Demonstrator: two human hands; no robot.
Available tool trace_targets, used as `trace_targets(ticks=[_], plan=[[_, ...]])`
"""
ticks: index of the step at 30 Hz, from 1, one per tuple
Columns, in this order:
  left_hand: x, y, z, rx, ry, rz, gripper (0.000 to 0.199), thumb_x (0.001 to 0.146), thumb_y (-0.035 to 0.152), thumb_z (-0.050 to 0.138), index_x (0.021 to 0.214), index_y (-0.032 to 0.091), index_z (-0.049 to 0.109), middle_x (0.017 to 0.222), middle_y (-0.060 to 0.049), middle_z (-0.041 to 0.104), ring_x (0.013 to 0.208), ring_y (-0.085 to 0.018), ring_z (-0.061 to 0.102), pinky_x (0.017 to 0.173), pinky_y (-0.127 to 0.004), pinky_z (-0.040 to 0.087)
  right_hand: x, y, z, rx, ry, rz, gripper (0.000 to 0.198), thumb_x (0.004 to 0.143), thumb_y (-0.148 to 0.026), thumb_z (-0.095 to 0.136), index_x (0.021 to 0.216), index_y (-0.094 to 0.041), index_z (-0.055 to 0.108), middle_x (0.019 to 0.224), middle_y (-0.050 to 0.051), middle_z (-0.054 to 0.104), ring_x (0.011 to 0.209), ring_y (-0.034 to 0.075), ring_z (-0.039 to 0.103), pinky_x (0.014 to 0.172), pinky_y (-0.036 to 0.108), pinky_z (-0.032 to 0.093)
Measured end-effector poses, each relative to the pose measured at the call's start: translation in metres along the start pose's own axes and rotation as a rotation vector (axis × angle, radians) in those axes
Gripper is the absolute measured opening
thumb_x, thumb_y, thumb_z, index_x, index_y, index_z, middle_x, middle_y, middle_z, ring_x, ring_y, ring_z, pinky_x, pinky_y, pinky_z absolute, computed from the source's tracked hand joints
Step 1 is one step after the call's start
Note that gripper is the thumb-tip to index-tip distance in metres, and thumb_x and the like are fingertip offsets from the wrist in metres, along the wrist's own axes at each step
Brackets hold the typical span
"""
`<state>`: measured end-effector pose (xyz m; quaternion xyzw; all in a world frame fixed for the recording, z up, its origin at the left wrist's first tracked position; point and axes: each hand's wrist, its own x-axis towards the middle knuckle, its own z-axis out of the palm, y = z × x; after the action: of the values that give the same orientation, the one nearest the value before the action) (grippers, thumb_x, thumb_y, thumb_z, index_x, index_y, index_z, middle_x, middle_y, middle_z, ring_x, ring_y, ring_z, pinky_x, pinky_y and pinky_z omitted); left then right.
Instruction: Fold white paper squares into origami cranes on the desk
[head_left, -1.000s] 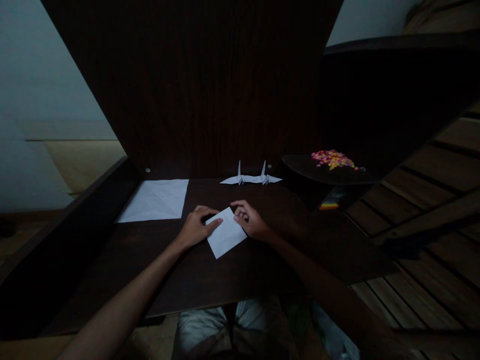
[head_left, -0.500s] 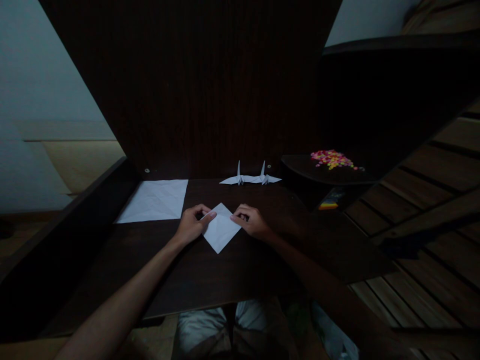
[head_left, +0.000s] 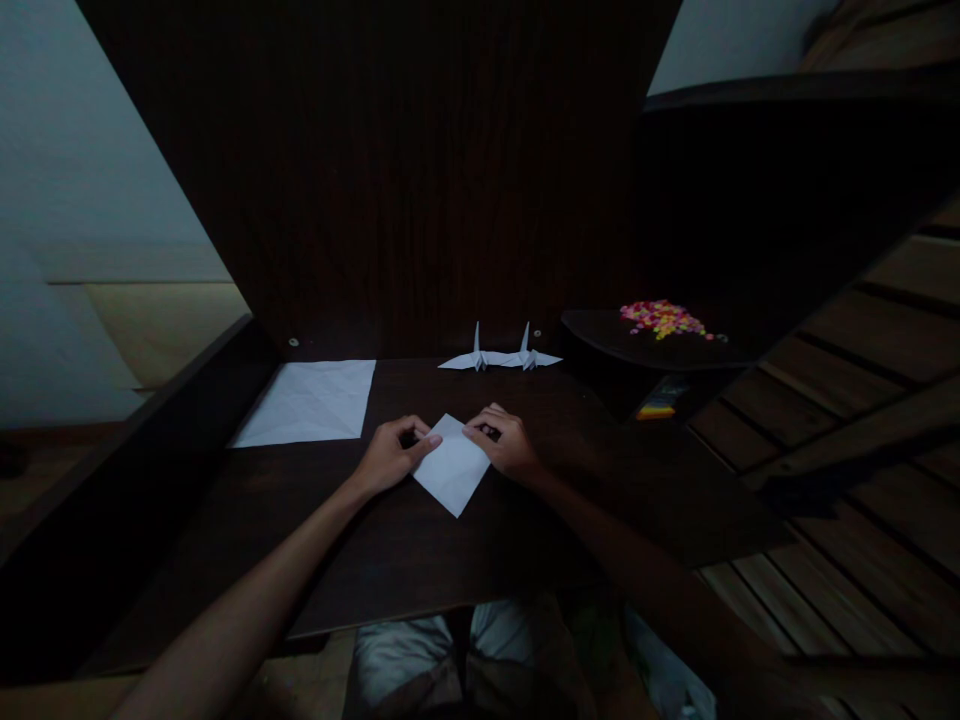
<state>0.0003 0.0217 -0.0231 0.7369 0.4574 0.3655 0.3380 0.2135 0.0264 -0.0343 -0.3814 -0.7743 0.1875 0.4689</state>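
Pinching the paper square [head_left: 454, 475] (cornerwise) are left hand [head_left: 391, 452] and right hand [head_left: 508, 445].

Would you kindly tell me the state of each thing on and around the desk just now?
Small white paper: turned cornerwise, held between both hands.
Left hand: closed, thumb on the paper's upper left edge.
Right hand: closed, thumb on its upper right edge.
Larger white sheet: spread flat, lightly creased.
Two paper figures: folded, side by side, points upward.
Colourful bits: loose, heaped on the shelf.
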Motion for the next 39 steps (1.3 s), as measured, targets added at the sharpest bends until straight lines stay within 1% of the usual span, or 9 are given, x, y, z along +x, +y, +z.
trace_targets(ticks=[8,12,14,18,24,27,30,35,39], plan=[[0.000,0.001,0.000,-0.019,0.005,-0.009,0.025,0.077,0.040,0.063,0.073,0.015,0.064,0.070,-0.001,0.064,0.068,-0.015,0.057,0.065,-0.026,0.043,0.001,0.000,0.001,-0.057,0.010,0.075,0.024,0.087,-0.025,0.051,0.065,-0.019,0.059,0.064,0.002,0.056,0.065,0.016,0.050,0.060,0.028,0.038],[0.001,-0.001,-0.001,-0.088,0.088,-0.041,0.025,0.076,0.040,0.064,0.075,0.015,0.064,0.070,-0.001,0.062,0.067,-0.015,0.057,0.063,-0.025,0.044,0.002,0.001,-0.002,-0.073,-0.001,0.046,0.017,0.085,-0.028,0.055,0.071,-0.020,0.061,0.069,0.002,0.059,0.069,0.016,0.051,0.066,0.030,0.039],[0.002,-0.002,-0.001,-0.115,0.135,-0.052,0.025,0.076,0.040,0.064,0.077,0.015,0.065,0.070,-0.001,0.062,0.068,-0.015,0.057,0.063,-0.025,0.045,0.002,0.002,-0.003,-0.064,0.022,0.040,0.012,0.080,-0.029,0.062,0.072,-0.020,0.062,0.072,0.002,0.060,0.072,0.017,0.052,0.069,0.031,0.040],[0.003,-0.002,-0.001,-0.124,0.155,-0.061,0.025,0.075,0.040,0.065,0.076,0.015,0.065,0.071,-0.001,0.063,0.068,-0.015,0.058,0.063,-0.025,0.046,0.002,0.007,-0.003,-0.010,0.108,0.035,0.015,0.079,-0.027,0.064,0.066,-0.020,0.062,0.076,0.003,0.060,0.076,0.017,0.055,0.075,0.033,0.041],[0.002,0.002,-0.002,-0.067,0.138,-0.052,0.025,0.075,0.040,0.065,0.077,0.015,0.066,0.072,-0.002,0.064,0.070,-0.016,0.058,0.065,-0.026,0.045,0.002,0.012,-0.002,-0.019,0.135,0.054,0.020,0.081,-0.027,0.062,0.062,-0.020,0.063,0.077,0.004,0.062,0.078,0.018,0.056,0.075,0.034,0.042],[0.001,0.002,-0.001,-0.028,0.104,-0.035,0.025,0.077,0.040,0.063,0.077,0.016,0.066,0.073,-0.002,0.065,0.071,-0.016,0.058,0.067,-0.026,0.045,0.002,0.009,-0.004,-0.025,0.102,0.030,0.008,0.078,-0.028,0.066,0.074,-0.021,0.068,0.081,0.004,0.063,0.081,0.018,0.056,0.077,0.035,0.043],[0.000,0.001,0.001,0.014,0.038,-0.002,0.024,0.078,0.040,0.062,0.079,0.016,0.067,0.075,-0.002,0.065,0.071,-0.016,0.059,0.067,-0.026,0.044,0.002,0.006,-0.004,-0.026,0.038,0.008,0.010,0.075,-0.027,0.069,0.083,-0.021,0.069,0.082,0.004,0.064,0.082,0.018,0.056,0.077,0.034,0.043],[-0.002,0.002,0.003,0.055,-0.024,0.042,0.022,0.078,0.039,0.063,0.081,0.017,0.067,0.075,-0.002,0.065,0.071,-0.016,0.058,0.068,-0.027,0.045,0.001,0.009,-0.002,-0.019,-0.024,0.010,0.008,0.079,-0.022,0.062,0.074,-0.020,0.067,0.077,0.004,0.065,0.077,0.017,0.055,0.074,0.033,0.042],[0.000,0.001,0.001,0.066,-0.007,0.044,0.022,0.077,0.038,0.063,0.086,0.018,0.068,0.079,-0.003,0.066,0.076,-0.018,0.060,0.073,-0.030,0.045,0.003,0.015,-0.003,-0.019,0.041,0.070,0.011,0.080,-0.022,0.059,0.071,-0.019,0.064,0.075,0.004,0.064,0.076,0.019,0.054,0.070,0.033,0.042]])
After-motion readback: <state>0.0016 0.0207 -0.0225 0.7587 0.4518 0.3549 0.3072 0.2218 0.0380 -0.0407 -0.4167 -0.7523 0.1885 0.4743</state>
